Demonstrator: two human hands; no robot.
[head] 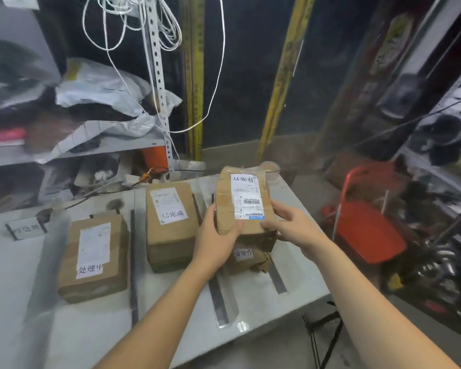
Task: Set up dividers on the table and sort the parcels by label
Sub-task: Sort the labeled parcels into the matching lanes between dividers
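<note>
Standing at white table (pixel 91 328), looking down. Noting dark divider strips (pixel 218 299) lying flat on it, running away from the near edge. Gripping taped parcel (pixel 244 206) with left hand (pixel 218 235) on its near-left side and right hand (pixel 293 227) on its near-right, hands apart, both clamped on it. Holding it over lower parcel (pixel 248 258) in the rightmost lane (contact unclear). Noting stacked parcels (pixel 171 225) in the middle lane, single parcel (pixel 93 257) in the left lane. Spotting blurred sign card (pixel 24 230) far left, red chair (pixel 367 230) right, shelf (pixel 104 147) behind.
</note>
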